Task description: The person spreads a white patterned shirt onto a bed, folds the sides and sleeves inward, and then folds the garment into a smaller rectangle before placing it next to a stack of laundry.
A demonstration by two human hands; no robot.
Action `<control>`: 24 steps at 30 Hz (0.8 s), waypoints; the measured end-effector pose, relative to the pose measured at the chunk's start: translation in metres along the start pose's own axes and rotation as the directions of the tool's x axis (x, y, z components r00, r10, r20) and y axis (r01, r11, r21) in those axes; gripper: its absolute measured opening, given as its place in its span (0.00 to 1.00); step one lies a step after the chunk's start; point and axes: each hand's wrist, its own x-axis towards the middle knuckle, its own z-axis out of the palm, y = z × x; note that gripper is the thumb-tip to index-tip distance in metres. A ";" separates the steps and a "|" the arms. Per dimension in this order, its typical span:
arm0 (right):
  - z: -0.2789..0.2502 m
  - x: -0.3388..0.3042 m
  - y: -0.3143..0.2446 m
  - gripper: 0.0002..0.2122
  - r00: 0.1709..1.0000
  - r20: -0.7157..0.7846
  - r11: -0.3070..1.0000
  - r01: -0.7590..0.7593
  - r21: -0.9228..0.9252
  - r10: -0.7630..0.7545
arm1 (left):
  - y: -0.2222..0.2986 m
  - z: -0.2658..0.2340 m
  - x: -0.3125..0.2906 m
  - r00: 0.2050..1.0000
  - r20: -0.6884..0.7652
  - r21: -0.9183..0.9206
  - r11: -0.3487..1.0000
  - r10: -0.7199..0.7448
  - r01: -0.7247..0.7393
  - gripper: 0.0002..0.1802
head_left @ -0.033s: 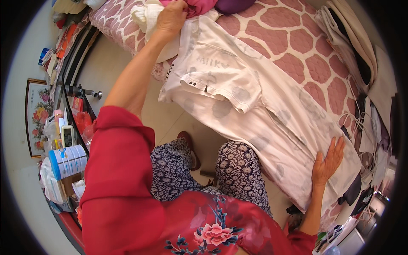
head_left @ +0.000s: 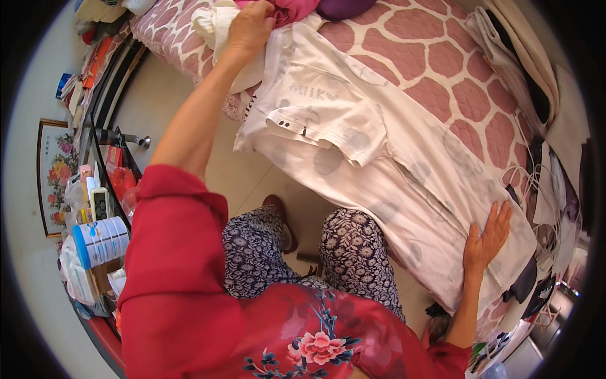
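Note:
A long white garment [head_left: 379, 208] with grey patches is spread across the edge of the bed, its short sleeve folded over the front and its near part hanging over the side. My right hand [head_left: 486, 240] rests flat on its far right end, fingers stretched out. At the top, my left hand [head_left: 252, 26] is closed with curled fingers where a bright pink cloth [head_left: 293, 9] and white cloth meet; what the fingers hold is partly hidden. Beside that hand lies a cream-white cloth [head_left: 218, 28].
A quilted bedspread [head_left: 442, 101] in dusty pink and white covers the bed. A purple item [head_left: 344, 7] lies at its far edge. Folded beige bedding [head_left: 524, 57] and white cables [head_left: 536, 180] line the right side. On the left stand a blue-and-white tin [head_left: 101, 241] and a framed flower picture [head_left: 57, 177].

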 end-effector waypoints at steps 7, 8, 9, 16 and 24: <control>0.000 0.000 -0.001 0.28 0.999 0.020 0.999 -0.039 0.006 0.039 | 0.053 -0.071 -0.071 0.795 0.536 -0.513 0.857 0.284 0.040 0.29; 0.000 -0.001 -0.001 0.29 0.999 0.022 0.999 -0.042 0.004 0.042 | 0.062 -0.080 -0.082 0.792 0.540 -0.479 0.878 0.286 0.010 0.30; 0.000 -0.001 0.000 0.29 0.999 0.022 0.999 -0.044 0.003 0.044 | 0.071 -0.087 -0.090 0.788 0.544 -0.443 0.896 0.287 -0.021 0.31; 0.001 -0.002 0.001 0.30 0.997 0.046 0.998 -0.053 -0.017 0.054 | 0.088 -0.097 -0.115 0.826 0.555 -0.537 0.801 0.101 0.263 0.22; -0.046 0.042 -0.090 0.36 0.978 -0.040 0.885 0.202 0.420 -0.205 | 0.091 -0.084 -0.106 0.843 0.432 -0.508 0.685 -0.322 0.522 0.10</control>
